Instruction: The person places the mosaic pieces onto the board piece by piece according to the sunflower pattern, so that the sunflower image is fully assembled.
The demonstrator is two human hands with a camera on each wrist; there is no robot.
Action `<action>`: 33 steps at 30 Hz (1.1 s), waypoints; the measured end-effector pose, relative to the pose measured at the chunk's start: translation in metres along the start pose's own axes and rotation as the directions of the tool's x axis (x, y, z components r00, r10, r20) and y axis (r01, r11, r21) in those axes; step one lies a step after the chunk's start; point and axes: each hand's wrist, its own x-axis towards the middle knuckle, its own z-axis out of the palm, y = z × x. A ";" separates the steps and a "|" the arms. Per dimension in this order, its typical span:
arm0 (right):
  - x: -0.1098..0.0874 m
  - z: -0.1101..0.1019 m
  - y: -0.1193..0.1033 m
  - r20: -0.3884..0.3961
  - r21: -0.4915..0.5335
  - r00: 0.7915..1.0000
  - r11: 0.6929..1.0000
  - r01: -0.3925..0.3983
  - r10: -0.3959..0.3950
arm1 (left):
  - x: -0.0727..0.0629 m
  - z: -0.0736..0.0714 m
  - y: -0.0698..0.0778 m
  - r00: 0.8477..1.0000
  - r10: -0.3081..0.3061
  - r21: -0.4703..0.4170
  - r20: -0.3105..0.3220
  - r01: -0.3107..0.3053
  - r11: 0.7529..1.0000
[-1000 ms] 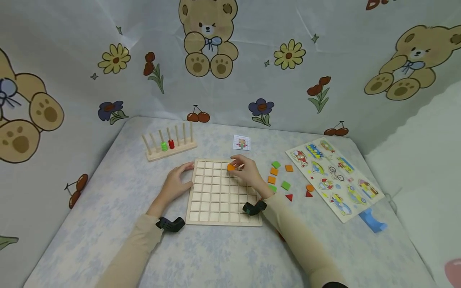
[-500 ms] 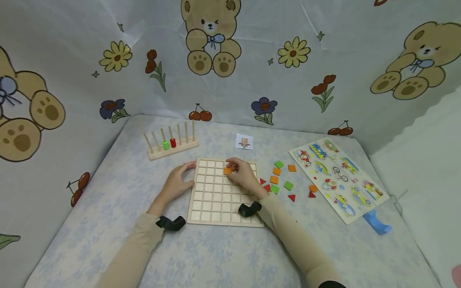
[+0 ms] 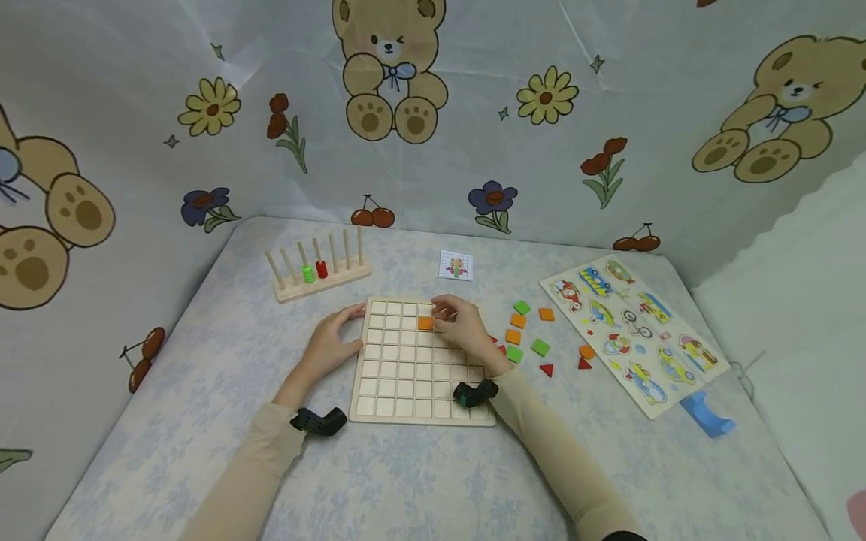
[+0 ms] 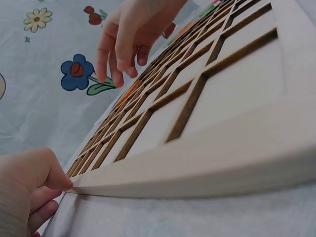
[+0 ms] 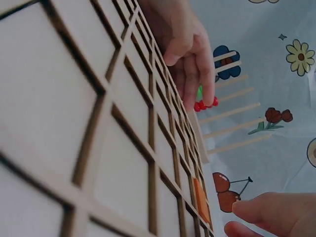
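Note:
A square wooden grid board [image 3: 404, 368] lies on the table. An orange square tile [image 3: 425, 323] sits in one cell of its second row from the top; the right wrist view shows this orange tile [image 5: 201, 200] flat in its cell. My right hand [image 3: 462, 324] hovers just right of the tile, and the left wrist view shows its fingers loosely bent with nothing between them. At the board's left side, my left hand [image 3: 329, 344] touches the edge with its index finger and thumb spread apart. Up close, a fingertip of the left hand [image 4: 29, 182] meets the board's rim.
Right of the board lie loose green tiles [image 3: 540, 348], orange tiles [image 3: 518, 321] and red triangles [image 3: 546, 370]. Beyond them are a picture puzzle board [image 3: 632, 330] and a blue curved piece [image 3: 707, 413]. A peg rack [image 3: 323, 284] and a pattern card [image 3: 456, 266] stand behind.
My right hand has brought the orange tile down into a cell, let it go and drawn slightly right. The left hand has stayed at the board's edge.

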 end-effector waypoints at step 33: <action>-0.142 -0.117 0.071 -0.228 -0.113 0.945 0.957 -0.266 0.235 | -0.002 0.000 0.003 1.000 0.001 0.003 0.013 -0.001 1.000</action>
